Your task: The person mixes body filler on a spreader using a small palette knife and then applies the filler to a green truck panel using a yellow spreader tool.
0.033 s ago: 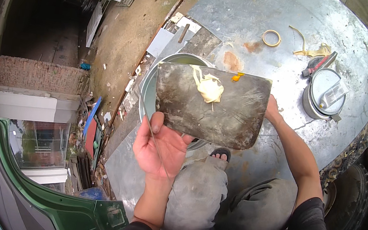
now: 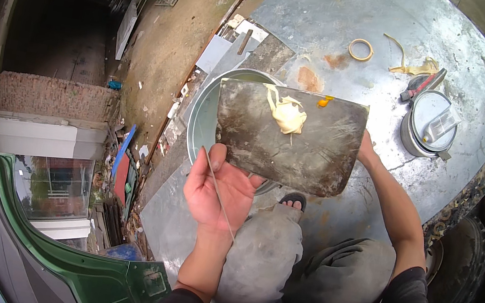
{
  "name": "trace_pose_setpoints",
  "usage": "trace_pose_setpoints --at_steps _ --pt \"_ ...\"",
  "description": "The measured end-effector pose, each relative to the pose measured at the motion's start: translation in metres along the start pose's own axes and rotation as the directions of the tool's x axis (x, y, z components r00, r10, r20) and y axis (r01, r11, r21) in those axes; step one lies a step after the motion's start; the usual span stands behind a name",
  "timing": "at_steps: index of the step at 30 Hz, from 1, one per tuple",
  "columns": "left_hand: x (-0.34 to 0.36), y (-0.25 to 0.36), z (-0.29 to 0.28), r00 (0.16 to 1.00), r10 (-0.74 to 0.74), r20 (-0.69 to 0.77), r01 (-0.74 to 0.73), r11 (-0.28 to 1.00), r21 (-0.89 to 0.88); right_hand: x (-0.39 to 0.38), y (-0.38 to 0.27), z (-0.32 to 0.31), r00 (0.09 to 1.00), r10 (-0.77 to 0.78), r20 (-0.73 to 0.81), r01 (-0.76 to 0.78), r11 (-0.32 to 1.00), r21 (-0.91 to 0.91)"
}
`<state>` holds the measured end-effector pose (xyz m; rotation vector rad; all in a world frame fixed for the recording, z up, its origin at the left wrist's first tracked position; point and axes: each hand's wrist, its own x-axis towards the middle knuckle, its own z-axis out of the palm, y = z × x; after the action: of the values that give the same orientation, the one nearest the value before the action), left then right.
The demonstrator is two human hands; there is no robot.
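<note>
A dark rectangular mixing board [image 2: 286, 152] is in front of me, over a round bucket [image 2: 198, 123]. On its face lie a lump of cream-coloured paste [image 2: 288, 117] and a small orange-yellow dab [image 2: 324, 102]. My right hand [image 2: 368, 150] grips the board's right edge, its fingers hidden behind. At the lower left corner, my left hand [image 2: 221, 192] is palm up, its fingers touching the board. A thin strip [image 2: 220, 195], perhaps a scraper seen edge-on, is pinched in that hand and slants down across the palm.
On the metal sheet [image 2: 389, 48] are a tape roll [image 2: 360, 50], peeled tape [image 2: 418, 68], a red-and-black tool [image 2: 422, 84] and a lidded can [image 2: 417, 139] with a clear packet [image 2: 442, 126] on top. A green vehicle panel [image 2: 52, 248] stands left; a tyre [image 2: 463, 272] stands right.
The board and both hands have shifted slightly right in the picture. Paste, dab and grip look the same.
</note>
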<state>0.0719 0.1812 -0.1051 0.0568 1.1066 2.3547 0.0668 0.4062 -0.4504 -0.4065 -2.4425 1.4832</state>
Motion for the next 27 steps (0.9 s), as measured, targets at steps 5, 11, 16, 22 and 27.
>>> trace_pose_setpoints --at_steps 5,11,16,22,27 --pt "0.007 -0.023 -0.004 0.966 -0.139 0.219 0.192 0.95 -0.247 -0.136 -0.058 -0.115 0.983 0.038 0.178 -0.026 0.997 -0.069" --pt "0.026 -0.098 0.025 0.857 -0.435 0.278 0.506 0.813 -0.288 -0.367 -0.171 -0.18 0.831 0.555 -0.032 -0.55 0.829 0.095" --pt "0.028 -0.12 0.031 0.72 -0.584 0.376 0.661 0.742 -0.112 -0.477 -0.245 -0.142 0.811 0.406 -0.42 -0.206 0.872 0.445" --pt "0.051 -0.109 0.073 0.396 -0.539 0.744 0.725 0.68 0.108 -0.493 -0.23 -0.008 0.586 -0.104 -0.803 0.783 0.326 0.529" --pt "0.053 -0.143 0.07 0.253 -0.635 0.73 0.88 0.465 0.099 -0.489 -0.299 0.103 0.207 0.717 -0.665 0.321 0.593 0.739"
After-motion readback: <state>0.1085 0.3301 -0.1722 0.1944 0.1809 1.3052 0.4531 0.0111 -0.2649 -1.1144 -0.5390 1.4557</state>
